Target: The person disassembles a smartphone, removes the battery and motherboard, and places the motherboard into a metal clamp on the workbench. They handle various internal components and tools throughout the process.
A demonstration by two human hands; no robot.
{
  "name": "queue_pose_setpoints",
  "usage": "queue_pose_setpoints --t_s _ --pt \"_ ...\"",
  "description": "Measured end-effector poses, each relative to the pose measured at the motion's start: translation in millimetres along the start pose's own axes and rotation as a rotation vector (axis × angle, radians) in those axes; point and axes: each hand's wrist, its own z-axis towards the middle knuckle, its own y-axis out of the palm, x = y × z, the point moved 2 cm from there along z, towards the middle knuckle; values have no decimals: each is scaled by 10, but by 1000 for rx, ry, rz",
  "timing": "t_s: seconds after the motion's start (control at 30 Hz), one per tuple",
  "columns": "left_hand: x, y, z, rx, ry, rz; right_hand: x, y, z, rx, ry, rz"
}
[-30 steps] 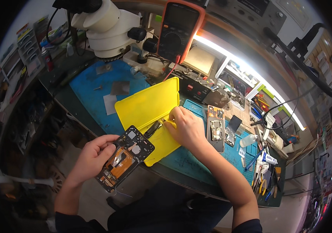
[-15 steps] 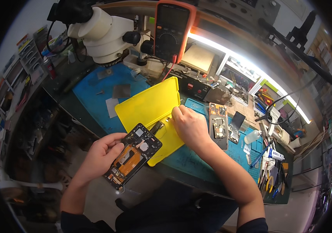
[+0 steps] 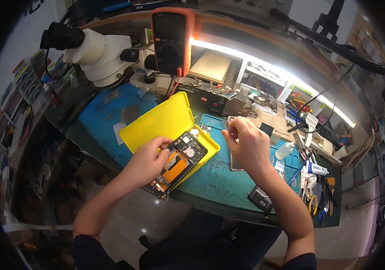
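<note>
My left hand (image 3: 149, 158) grips an opened smartphone (image 3: 184, 157) by its left side. The phone is tilted, with its black frame, orange flex cables and bare inner parts facing up. It overlaps the front of an open yellow plastic case (image 3: 156, 120), in which small metallic parts (image 3: 195, 132) lie by the phone's top end. My right hand (image 3: 248, 146) hovers right of the case, thumb and fingers pinched together. Whatever is in the pinch is too small or hidden to name. Beneath that hand lies a second phone body (image 3: 236, 165), mostly covered by it.
A blue work mat (image 3: 206, 180) covers the bench. Behind stand a white microscope (image 3: 100, 56) and an orange-rimmed multimeter (image 3: 171, 42). To the right are a clear bottle (image 3: 284, 150), a glue tube (image 3: 317, 168) and several hand tools (image 3: 314, 202). A dark device (image 3: 261, 199) lies near the front edge.
My right hand has left the yellow case and moved right, over the second phone body. My left hand has brought the opened phone up and right, across the case. The whole view has shifted.
</note>
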Motion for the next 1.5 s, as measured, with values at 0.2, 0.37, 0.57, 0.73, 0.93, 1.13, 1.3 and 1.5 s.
queue_pose_setpoints --t_s 0.2,0.37,0.57,0.73,0.93,1.13,1.3,1.5 --pt "136 163 247 -8 180 317 125 -436 -349 -41 113 6" --pt "99 199 285 -8 225 310 296 -582 -615 -7 178 25" --pt "239 295 210 86 409 634 545 -757 -765 49 267 13" --pt "141 309 103 133 327 586 526 -964 -965 -62 335 27" --pt "186 304 -4 281 369 616 385 -1165 -1399 -340 139 -167" --pt "340 292 -246 380 577 696 340 -1154 -1485 -442 174 -164" --pt "447 453 -661 290 623 535 516 -1100 -1372 -584 406 240" --pt "652 883 -1000 20 436 229 154 -790 -1180 -479 654 864"
